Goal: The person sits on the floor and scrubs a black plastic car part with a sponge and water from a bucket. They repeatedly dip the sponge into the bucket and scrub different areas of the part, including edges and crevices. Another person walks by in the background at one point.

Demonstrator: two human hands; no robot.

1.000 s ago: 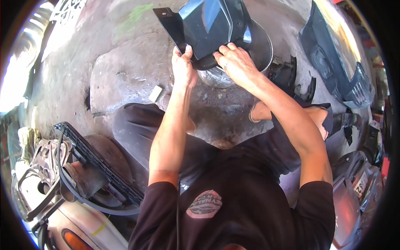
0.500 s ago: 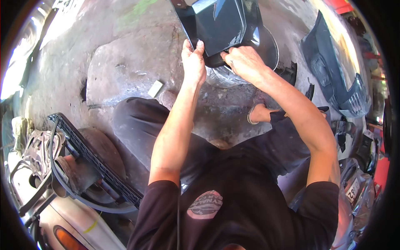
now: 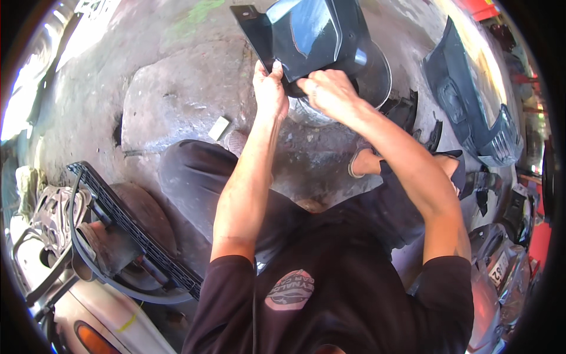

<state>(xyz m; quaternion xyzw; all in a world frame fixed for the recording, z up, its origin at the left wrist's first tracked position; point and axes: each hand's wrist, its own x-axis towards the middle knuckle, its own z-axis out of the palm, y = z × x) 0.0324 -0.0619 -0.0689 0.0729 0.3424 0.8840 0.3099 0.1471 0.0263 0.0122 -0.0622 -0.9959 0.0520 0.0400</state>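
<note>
Well, the left hand [image 3: 272, 94] is pinching a shiny black, bent plastic panel [image 3: 306, 41] at its seven o'clock corner, with the thumb on top. The panel is sitting at twelve o'clock in the view, over a round silver metal drum [image 3: 311, 112]. At the panel's five o'clock side, the right hand [image 3: 331, 94] is bending its fingers close together against the dark bottom edge. Those fingertips are partly hiding, so it is hard to tell if they are pinching anything.

What could go wrong? The left hand is holding just one corner, so the panel could be tipping toward two o'clock if the right hand is pushing too hard on one spot. The smooth face could be getting scratched if it is rubbing on the drum's hard rim; whether they are touching is not showing clearly. The thin edge could be cracking if the fingers are bending it too far, or nipping skin, since no gloves are covering the hands.

If the grip is slipping, the panel could be landing on the rough grey concrete floor [image 3: 188, 88] or on the jagged black plastic pieces [image 3: 412, 112] lying at four o'clock from the drum. A small white block [image 3: 219, 128] is lying at eight o'clock from the left hand, probably bothering nothing.
</note>
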